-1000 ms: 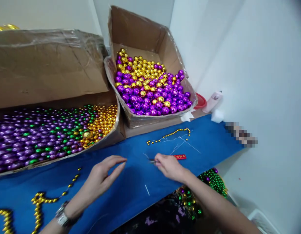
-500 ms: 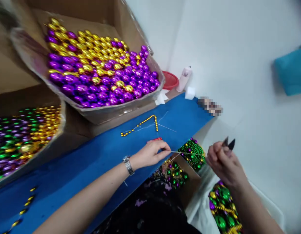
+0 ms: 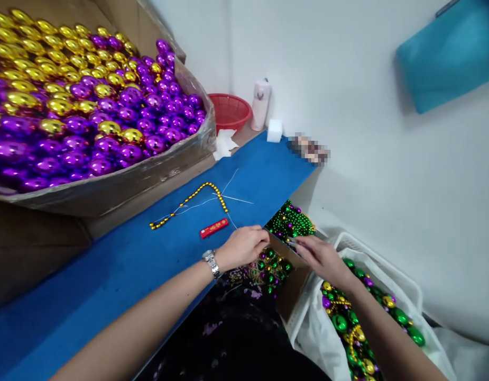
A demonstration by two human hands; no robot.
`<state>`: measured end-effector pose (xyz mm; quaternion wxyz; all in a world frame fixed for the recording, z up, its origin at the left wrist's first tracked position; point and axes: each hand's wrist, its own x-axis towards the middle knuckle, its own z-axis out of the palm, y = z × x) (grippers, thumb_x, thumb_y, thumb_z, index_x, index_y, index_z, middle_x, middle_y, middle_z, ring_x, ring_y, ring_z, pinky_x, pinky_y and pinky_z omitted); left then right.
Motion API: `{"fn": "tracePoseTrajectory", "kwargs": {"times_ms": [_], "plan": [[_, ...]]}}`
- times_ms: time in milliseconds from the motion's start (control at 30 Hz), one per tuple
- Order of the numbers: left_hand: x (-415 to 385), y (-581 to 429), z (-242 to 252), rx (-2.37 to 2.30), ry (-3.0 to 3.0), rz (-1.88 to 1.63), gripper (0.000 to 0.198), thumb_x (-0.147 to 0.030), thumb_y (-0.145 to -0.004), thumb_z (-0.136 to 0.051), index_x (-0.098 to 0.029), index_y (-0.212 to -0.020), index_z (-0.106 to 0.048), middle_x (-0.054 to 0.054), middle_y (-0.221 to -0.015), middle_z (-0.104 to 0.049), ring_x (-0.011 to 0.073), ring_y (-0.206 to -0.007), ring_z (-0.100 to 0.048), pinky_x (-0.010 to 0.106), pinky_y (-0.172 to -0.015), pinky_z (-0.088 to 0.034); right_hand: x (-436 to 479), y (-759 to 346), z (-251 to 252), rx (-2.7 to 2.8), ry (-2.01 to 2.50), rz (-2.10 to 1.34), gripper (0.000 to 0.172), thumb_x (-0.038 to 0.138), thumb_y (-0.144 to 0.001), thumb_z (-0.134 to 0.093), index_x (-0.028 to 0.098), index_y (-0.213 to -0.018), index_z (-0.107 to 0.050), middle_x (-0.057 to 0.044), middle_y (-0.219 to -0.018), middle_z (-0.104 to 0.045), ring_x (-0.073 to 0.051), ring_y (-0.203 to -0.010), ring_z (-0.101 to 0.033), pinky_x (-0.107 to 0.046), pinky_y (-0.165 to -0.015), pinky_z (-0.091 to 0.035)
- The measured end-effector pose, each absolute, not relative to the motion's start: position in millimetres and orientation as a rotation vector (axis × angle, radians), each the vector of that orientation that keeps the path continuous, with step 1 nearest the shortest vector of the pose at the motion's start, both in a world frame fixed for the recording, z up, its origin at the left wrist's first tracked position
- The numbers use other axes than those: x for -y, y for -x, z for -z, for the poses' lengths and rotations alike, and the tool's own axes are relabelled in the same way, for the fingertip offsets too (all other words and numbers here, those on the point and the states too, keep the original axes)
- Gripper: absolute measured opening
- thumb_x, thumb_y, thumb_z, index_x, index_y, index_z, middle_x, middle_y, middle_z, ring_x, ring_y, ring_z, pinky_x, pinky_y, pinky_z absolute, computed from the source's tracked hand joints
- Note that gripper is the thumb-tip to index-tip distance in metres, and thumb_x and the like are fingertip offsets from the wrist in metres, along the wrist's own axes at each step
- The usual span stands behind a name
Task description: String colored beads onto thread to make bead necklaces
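From the head camera, my only view, I see a strand of gold beads [image 3: 209, 184] lying bent on the blue worktop [image 3: 89, 296], toward its far edge and right end. Beads are already threaded along both arms of the bend, packed closely on the right arm and more loosely at the left tail. As I judge it, the strand is only partly finished: bare thread [image 3: 232, 220] leads off its right end toward my left hand [image 3: 244, 247], and pale loose lengths cross beside the beads. Whether any end is knotted is too small for me to tell.

A red case [image 3: 214, 228] lies between the strand and my left wrist.

My left arm slants in low across the worktop, the hand over the near edge, palm down with fingers bent. I cannot tell whether they pinch the thread, since it vanishes behind the knuckles. My right hand [image 3: 319, 256] is just past that edge, in the air above a carton [image 3: 294, 304] of green and purple beads below, its fingers wrapped round a small metal tool [image 3: 292, 241] whose tip points toward the left hand. The two hands are near each other, not touching.
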<state>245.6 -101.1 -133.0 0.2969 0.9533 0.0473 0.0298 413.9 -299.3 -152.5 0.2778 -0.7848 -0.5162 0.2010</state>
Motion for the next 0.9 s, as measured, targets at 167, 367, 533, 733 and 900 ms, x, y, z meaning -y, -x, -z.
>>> {"fn": "tracePoseTrajectory", "kwargs": {"times_ms": [167,367,533,733,900], "plan": [[101,-249,133,-0.143,-2.571,-0.047,0.019,-0.02,-0.089,-0.043,-0.019,-0.084,-0.061,0.003,-0.081,-0.06,0.0152,-0.073,-0.059,0.025,-0.065,-0.043,284,-398,140,1.668,2.16,-0.504,0.034,0.043,-0.093,-0.04,0.025,-0.114,-0.06,-0.005,-0.09,-0.063,-0.016,-0.077,-0.061,-0.025,-0.068,-0.045],[107,-248,129,-0.155,-2.618,-0.029,0.02,-0.019,-0.09,-0.042,-0.019,-0.084,-0.061,0.003,-0.081,-0.058,0.0152,-0.073,-0.057,0.025,-0.063,-0.041,271,-387,157,1.804,2.221,-0.392,0.035,0.043,-0.095,-0.037,0.024,-0.109,-0.062,-0.005,-0.087,-0.064,-0.014,-0.076,-0.062,-0.021,-0.062,-0.042],[108,-242,124,-0.178,-2.642,-0.043,0.02,-0.02,-0.089,-0.042,-0.018,-0.081,-0.06,0.003,-0.079,-0.058,0.0151,-0.071,-0.056,0.025,-0.061,-0.041,267,-387,164,1.836,2.277,-0.266,0.038,0.044,-0.097,-0.032,0.026,-0.104,-0.064,-0.004,-0.083,-0.064,-0.013,-0.07,-0.061,-0.019,-0.055,-0.038],[100,-221,109,-0.277,-2.526,-0.148,0.019,-0.018,-0.09,-0.042,-0.018,-0.09,-0.061,0.004,-0.085,-0.061,0.0149,-0.077,-0.057,0.026,-0.07,-0.044,232,-402,164,1.663,2.436,-0.043,0.042,0.049,-0.096,-0.03,0.025,-0.123,-0.052,-0.008,-0.1,-0.056,-0.015,-0.07,-0.056,-0.022,-0.054,-0.037],[90,-187,90,-0.387,-2.437,-0.261,0.017,-0.023,-0.09,-0.045,-0.019,-0.088,-0.062,0.002,-0.082,-0.062,0.014,-0.075,-0.057,0.027,-0.073,-0.043,174,-417,173,1.626,2.442,0.011,0.043,0.049,-0.095,-0.032,0.023,-0.126,-0.049,-0.011,-0.105,-0.05,-0.023,-0.088,-0.051,-0.026,-0.063,-0.04]]}}
